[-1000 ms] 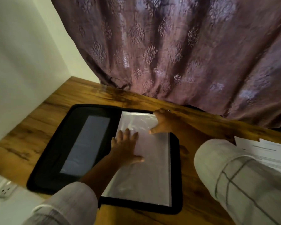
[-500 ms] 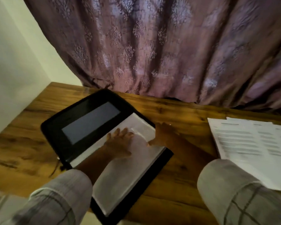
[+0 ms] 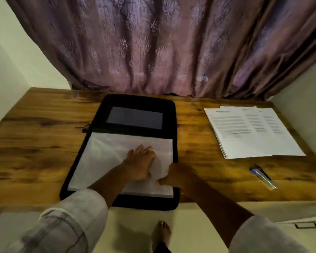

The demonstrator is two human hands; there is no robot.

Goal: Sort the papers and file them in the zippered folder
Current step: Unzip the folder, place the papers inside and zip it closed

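Left hand lies flat on the zippered folder's likely limp, slick sleeves; right hand's hold at their liftable edge: indeterminate.

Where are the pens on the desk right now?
In the head view, the pens lie on the right side of the wooden desk, just nearer the person than the stack of papers and well right of the open folder.

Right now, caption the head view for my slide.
Left hand flat on white pages in the open black zippered folder, right hand at their edge, printed papers aside.
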